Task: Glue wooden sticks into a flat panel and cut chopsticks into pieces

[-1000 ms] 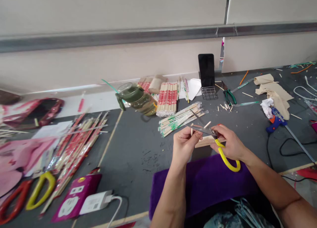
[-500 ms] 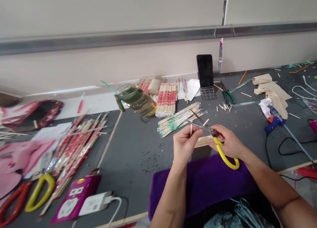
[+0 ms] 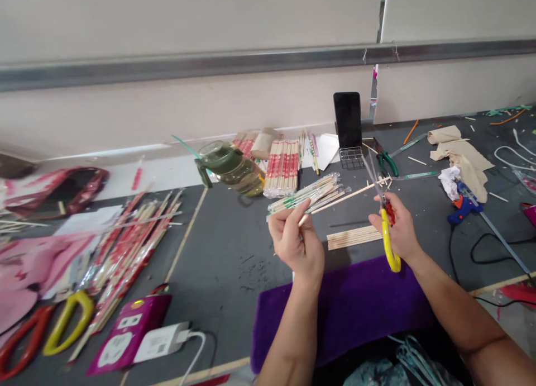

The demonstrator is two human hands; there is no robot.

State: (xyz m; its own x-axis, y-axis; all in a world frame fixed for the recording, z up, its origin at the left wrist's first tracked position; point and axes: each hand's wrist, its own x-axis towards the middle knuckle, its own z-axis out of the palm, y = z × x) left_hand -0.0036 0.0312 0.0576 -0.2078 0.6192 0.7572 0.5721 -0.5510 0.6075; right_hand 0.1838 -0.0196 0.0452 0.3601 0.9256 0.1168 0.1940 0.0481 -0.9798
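Stick row lies just beyond the near purple cloth. Left hand pinches a thin stick; right hand, at right, grasps yellow-handled scissors. Phone stands at the far side, beyond the wrapped sticks

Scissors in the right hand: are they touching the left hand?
Apart: the head view plainly shows bare grey table between the scissors and the left hand.

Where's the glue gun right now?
Head view, right side: the glue gun lies on the table, to the right of the right hand, next to the crumpled white tissue.
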